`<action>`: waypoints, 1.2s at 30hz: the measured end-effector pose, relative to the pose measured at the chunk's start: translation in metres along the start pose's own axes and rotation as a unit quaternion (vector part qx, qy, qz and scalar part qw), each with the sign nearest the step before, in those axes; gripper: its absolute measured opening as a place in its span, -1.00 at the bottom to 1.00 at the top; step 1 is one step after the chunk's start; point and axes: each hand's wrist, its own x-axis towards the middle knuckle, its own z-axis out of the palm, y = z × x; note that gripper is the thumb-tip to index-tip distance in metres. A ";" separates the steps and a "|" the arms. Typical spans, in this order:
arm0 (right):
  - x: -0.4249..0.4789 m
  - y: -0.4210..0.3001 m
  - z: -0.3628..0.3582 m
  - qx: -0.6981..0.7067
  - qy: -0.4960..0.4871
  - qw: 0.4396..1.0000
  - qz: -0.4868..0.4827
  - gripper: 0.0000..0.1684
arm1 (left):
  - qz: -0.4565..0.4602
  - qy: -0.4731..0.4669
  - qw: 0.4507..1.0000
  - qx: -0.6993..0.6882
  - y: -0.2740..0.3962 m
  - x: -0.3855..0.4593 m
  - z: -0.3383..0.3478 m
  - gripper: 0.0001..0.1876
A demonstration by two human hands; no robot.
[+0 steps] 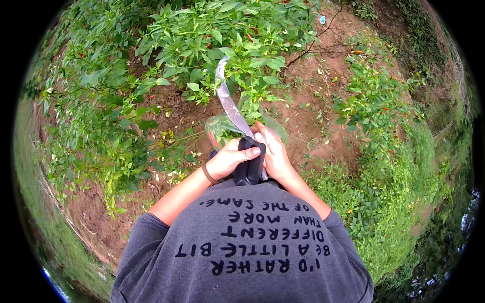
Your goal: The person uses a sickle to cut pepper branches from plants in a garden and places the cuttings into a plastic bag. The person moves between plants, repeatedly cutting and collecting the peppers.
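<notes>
My left hand (229, 157), with a brown band on its wrist, grips the black handle (248, 166) of a curved-blade knife. The grey, stained blade (229, 100) points away from me, its tip against the leaves of a chili pepper plant (248, 72). Beside the handle, my right hand (276, 153) is closed on a clear plastic bag (278, 127); its fingertips lie near the base of the blade. Green and red contents show through the bag's left side, but I cannot tell exactly what they are. Both hands are close to my grey shirt.
Chili plants with red fruit (379, 110) stand on the right, and more leafy plants (110, 98) grow on the left. Brown soil (322, 110) lies between them. A dry branched stem (308, 51) sticks out ahead, near a small blue scrap (322, 19).
</notes>
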 end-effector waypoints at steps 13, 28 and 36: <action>0.081 -0.058 -0.032 0.304 -0.058 0.937 0.161 -0.69 | 0.139 0.049 0.989 0.012 -0.007 -0.047 -0.011 -0.63; 0.076 -0.076 -0.020 -0.239 0.195 0.945 -0.105 -0.80 | 0.243 -0.003 0.943 0.226 0.005 -0.054 -0.013 -0.70; 0.081 -0.066 -0.028 -0.420 0.362 0.793 -0.254 -0.87 | 0.198 -0.139 0.898 0.368 0.030 -0.043 -0.005 -0.75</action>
